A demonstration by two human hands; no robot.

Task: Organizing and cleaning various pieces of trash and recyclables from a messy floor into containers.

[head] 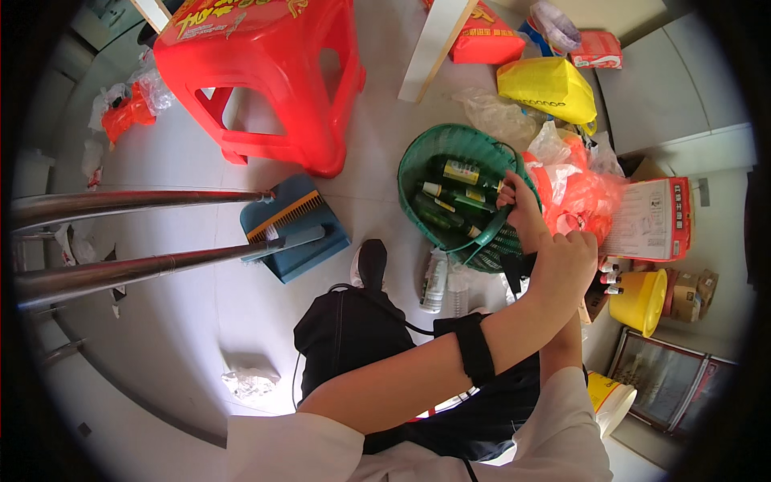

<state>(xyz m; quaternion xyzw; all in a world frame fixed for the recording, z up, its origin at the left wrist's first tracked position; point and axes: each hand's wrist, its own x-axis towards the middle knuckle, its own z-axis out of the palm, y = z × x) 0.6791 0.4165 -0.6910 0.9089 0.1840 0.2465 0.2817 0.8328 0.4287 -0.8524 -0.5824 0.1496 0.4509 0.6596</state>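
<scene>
My bare right hand [520,208] has its fingers curled round the handle of a green woven basket [411,211]. Several green glass bottles [458,199] with labels lie in the basket, which leans to one side. My left arm crosses over my right forearm, a black strap round it. The left hand [569,256] is bent with its knuckles up, beside red and white plastic bags [587,187]; whether it holds anything is hidden. Clear plastic bottles [435,282] stand or lie just below the basket, near my shoe.
A blue dustpan [307,256] and a broom with metal handles lie left of my foot. A red plastic stool [265,90] stands upper left. On the right are a yellow bag [542,87], a cardboard box [644,217] and a yellow bucket [635,298]. Crumpled plastic [250,382] lies lower left.
</scene>
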